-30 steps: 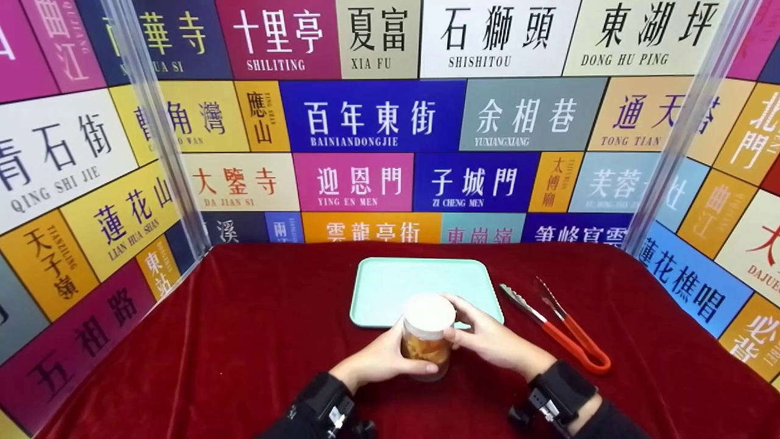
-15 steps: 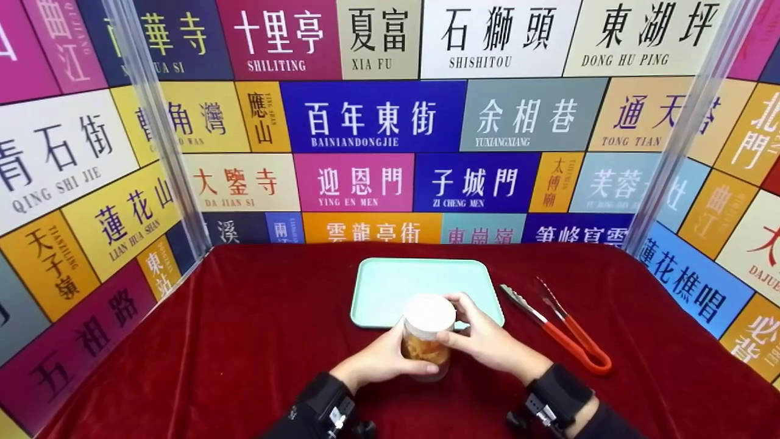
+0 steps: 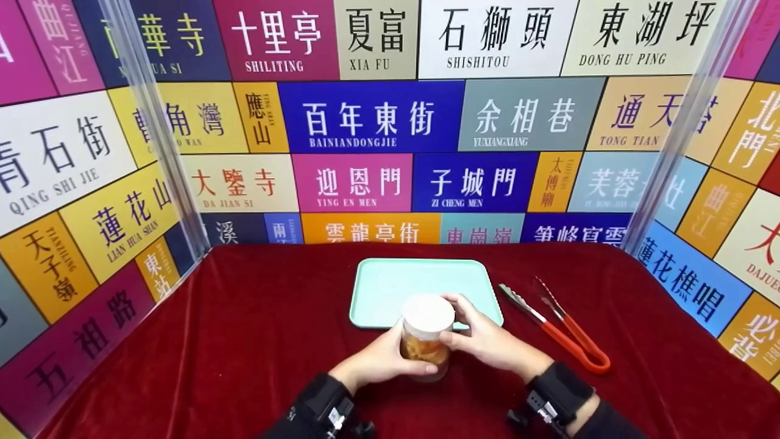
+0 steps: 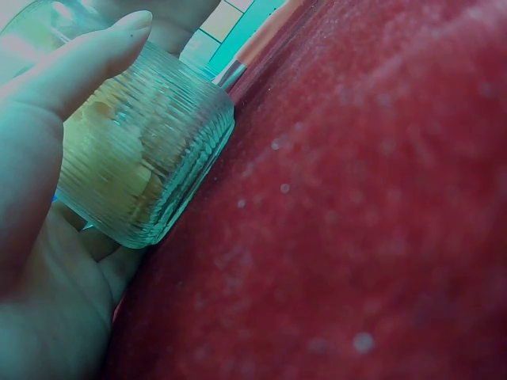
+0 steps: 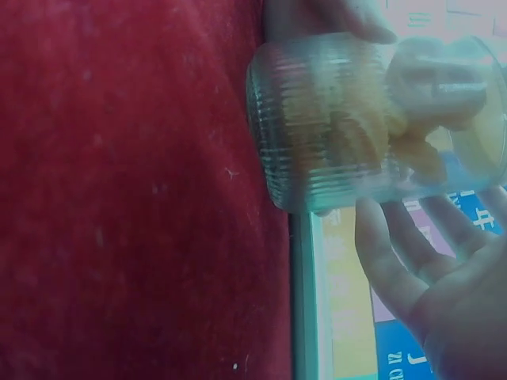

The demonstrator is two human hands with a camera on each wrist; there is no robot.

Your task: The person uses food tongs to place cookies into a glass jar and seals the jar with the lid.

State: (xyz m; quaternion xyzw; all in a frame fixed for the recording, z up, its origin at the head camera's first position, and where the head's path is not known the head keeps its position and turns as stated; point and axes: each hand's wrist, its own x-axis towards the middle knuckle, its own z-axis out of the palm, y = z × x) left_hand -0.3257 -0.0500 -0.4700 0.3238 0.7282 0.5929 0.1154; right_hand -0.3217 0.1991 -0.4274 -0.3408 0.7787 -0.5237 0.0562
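A clear ribbed jar with a white lid stands upright on the red cloth, holding yellow-brown pieces. My left hand grips the lower body from the left, its thumb across the front. On the other side, my right hand holds the jar near the top, thumb just below the lid's front edge and fingers round the far side. The ribbed base meets the cloth in the left wrist view. In the right wrist view, the right fingers lie against the jar's side.
Behind the jar lies a pale green tray, partly covered by jar and right hand. Tongs with red handles lie spread to the right. Printed walls enclose the cloth-covered table at the back and sides.
The right thumb has shifted slightly left along the front, just under the lid, since one second ago. The left hand and the jar stay in place.
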